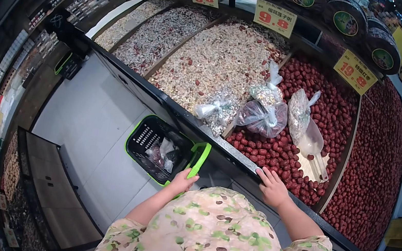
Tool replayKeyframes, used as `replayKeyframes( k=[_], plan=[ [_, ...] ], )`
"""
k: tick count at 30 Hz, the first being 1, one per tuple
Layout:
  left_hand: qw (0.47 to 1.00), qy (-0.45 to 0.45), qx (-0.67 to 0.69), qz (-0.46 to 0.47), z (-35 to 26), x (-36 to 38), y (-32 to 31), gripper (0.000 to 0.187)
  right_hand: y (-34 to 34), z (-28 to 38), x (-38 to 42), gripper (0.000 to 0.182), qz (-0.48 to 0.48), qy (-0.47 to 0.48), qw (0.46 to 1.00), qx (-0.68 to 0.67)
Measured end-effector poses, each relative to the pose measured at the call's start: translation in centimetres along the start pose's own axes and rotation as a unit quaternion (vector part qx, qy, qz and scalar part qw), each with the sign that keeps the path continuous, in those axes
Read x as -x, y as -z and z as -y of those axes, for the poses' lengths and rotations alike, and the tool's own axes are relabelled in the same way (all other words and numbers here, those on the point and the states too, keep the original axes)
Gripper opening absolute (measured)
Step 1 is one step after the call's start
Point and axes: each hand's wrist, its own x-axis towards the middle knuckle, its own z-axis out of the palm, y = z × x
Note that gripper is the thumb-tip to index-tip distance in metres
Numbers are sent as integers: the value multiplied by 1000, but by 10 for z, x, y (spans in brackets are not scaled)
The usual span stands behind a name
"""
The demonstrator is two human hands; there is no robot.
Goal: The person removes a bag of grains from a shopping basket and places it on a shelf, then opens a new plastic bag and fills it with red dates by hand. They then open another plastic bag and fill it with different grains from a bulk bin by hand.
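Note:
My left hand (183, 181) is closed around the bright green handle (201, 157) of a black shopping basket (143, 138). Clear plastic bags (168, 149) lie inside the basket. Over the front edge of the display counter (230, 152), my right hand (273, 188) rests with fingers stretched out, beside the red dates (273, 159), holding nothing. On the dates and the neighbouring grain mix lie several knotted plastic bags, among them a purplish bag (264, 118) and a pale bag (298, 111). A clear scoop (312, 145) lies on the dates near a bare patch.
Bins of mixed grain (211, 57) stretch left of the dates, split by wooden dividers; more dates (372, 177) fill the right bin. Price signs (274, 18) stand along the back beneath round packages (345, 22). Another wooden counter (50, 176) stands at lower left across the tiled floor (84, 108).

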Motion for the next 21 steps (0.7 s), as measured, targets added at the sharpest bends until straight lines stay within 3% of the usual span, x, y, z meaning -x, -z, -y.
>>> replayKeyframes(
  k=[8,11,14,21],
  plan=[
    [996,78,-33,-16,1,-20,55,24,-11,-2,-1,21,-32,0,999,13],
    [990,119,-37,-64,6,-24,75,24,-13,-2,-1,22,-29,-14,999,15],
    [984,48,-132,-108,27,-28,100,25,-8,2,-2,25,-7,-30,999,13],
    [968,67,-180,-160,37,-31,167,29,-2,6,-6,26,12,-35,999,23]
  ],
)
